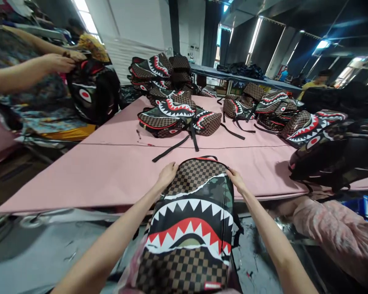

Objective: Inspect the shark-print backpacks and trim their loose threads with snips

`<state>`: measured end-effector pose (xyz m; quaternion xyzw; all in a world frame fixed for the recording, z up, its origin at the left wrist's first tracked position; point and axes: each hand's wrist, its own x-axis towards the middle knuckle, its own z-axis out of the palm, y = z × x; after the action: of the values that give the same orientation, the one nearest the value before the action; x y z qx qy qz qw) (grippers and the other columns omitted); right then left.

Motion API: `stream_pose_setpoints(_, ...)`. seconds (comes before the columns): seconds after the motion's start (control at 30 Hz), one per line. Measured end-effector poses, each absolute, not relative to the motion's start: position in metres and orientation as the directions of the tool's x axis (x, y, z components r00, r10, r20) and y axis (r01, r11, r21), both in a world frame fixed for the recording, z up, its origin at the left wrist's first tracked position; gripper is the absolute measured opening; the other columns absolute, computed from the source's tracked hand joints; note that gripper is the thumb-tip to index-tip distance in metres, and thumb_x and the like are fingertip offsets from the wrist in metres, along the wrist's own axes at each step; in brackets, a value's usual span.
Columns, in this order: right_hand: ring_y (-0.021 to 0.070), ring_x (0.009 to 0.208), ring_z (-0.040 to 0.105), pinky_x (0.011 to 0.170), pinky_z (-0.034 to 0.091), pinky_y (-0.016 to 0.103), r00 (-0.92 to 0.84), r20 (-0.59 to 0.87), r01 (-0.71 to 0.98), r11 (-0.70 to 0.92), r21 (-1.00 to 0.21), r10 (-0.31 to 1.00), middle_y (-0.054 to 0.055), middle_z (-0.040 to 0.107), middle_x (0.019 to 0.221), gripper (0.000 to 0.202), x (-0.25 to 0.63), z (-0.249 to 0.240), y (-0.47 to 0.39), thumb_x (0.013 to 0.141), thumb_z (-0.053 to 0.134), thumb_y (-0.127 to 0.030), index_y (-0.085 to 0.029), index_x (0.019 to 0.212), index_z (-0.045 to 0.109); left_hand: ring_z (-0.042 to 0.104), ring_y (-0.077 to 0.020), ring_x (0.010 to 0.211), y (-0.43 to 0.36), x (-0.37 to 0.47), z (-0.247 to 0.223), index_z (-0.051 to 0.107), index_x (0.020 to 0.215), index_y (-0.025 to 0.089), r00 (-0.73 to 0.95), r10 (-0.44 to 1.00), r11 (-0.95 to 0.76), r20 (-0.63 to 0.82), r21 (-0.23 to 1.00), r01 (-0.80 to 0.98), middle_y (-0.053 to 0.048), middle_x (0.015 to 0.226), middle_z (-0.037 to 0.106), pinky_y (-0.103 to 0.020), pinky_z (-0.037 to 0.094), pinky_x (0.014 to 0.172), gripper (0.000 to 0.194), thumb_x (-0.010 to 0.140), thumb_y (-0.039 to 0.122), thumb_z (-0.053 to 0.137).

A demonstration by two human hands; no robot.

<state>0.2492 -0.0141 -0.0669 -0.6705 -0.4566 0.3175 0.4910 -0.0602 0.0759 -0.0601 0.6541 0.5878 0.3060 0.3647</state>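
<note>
A checkered backpack (199,220) with a shark-mouth print lies in front of me, its top end against the table's near edge and its lower part toward my body. My left hand (168,174) grips its upper left edge, fingers curled behind it. On the upper right edge my right hand (235,179) is closed the same way, and the fingertips are partly hidden. Between the hands, a red-trimmed top with a dark handle loop (214,158) shows. The backpack's back side cannot be seen.
Several similar backpacks (168,110) are piled across the pink table (110,179), with loose black straps (171,148) near the middle. At left a co-worker's hands (61,61) hold a dark backpack (93,92). Another person's pink sleeve (331,228) and a blue crate (366,207) are at right.
</note>
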Motion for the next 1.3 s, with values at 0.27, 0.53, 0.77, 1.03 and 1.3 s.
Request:
stream_pose_setpoints(0.27, 0.0181, 0.080, 0.058, 0.074, 0.044, 0.031, 0.158, 0.101, 0.211, 0.066, -0.975, 0.982, 0.004, 0.065, 0.085, 0.037, 0.228, -0.012, -0.070, 0.066, 0.066, -0.048, -0.017, 0.086, 0.064, 0.059, -0.0172, 0.078, 0.044, -0.105, -0.031, 0.059, 0.099, 0.010, 0.268, 0.948, 0.074, -0.169, 0.941, 0.332, -0.009, 0.083, 0.064, -0.030, 0.046, 0.073, 0.066, 0.087, 0.053, 0.011)
stream_pose_setpoints(0.53, 0.0147, 0.088, 0.053, 0.086, 0.037, 0.032, -0.623, -0.029, 0.502, 0.371, -0.782, 0.782, 0.001, 0.067, 0.085, 0.019, 0.174, -0.050, -0.216, 0.084, 0.055, -0.017, -0.023, 0.079, 0.072, 0.047, -0.0163, 0.067, -0.074, -0.149, -0.076, 0.058, 0.055, 0.020, 0.693, 0.666, -0.415, -0.277, 0.635, 0.652, -0.001, 0.059, 0.055, -0.025, 0.035, 0.067, 0.035, 0.073, 0.049, 0.053)
stream_pose_setpoints(0.77, 0.0145, 0.090, 0.051, 0.087, 0.033, 0.032, -0.548, 0.026, 0.559, 0.389, -0.733, 0.836, 0.000, 0.066, 0.087, 0.025, 0.170, -0.094, -0.232, 0.081, 0.050, -0.008, -0.023, 0.080, 0.070, 0.039, -0.0070, 0.055, -0.049, -0.133, -0.071, 0.055, 0.061, 0.013, 0.631, 0.670, -0.481, -0.391, 0.418, 0.771, 0.005, 0.052, 0.045, -0.017, 0.023, 0.058, 0.033, 0.080, 0.040, 0.052)
stream_pose_setpoints(1.03, 0.0142, 0.091, 0.051, 0.087, 0.034, 0.032, -0.523, 0.055, 0.551, 0.387, -0.740, 0.850, -0.001, 0.066, 0.087, 0.028, 0.170, -0.085, -0.232, 0.079, 0.048, -0.003, -0.022, 0.079, 0.069, 0.058, -0.0262, 0.067, -0.130, -0.057, -0.047, 0.061, 0.076, 0.012, 0.593, 0.765, -0.568, -0.252, 0.171, 0.805, -0.013, 0.069, 0.062, -0.034, 0.038, 0.067, 0.038, 0.082, 0.047, 0.051)
stream_pose_setpoints(1.3, 0.0174, 0.100, 0.049, 0.087, 0.031, 0.036, -0.284, 0.497, 0.708, 0.529, -0.468, 0.820, 0.000, 0.068, 0.084, 0.026, 0.166, -0.098, -0.261, 0.089, 0.045, -0.013, -0.025, 0.092, 0.067, 0.061, -0.0268, 0.064, -0.139, -0.089, -0.052, 0.060, 0.067, 0.017, 0.577, 0.783, -0.560, -0.233, 0.141, 0.816, -0.009, 0.062, 0.063, -0.034, 0.040, 0.060, 0.031, 0.086, 0.032, 0.040)
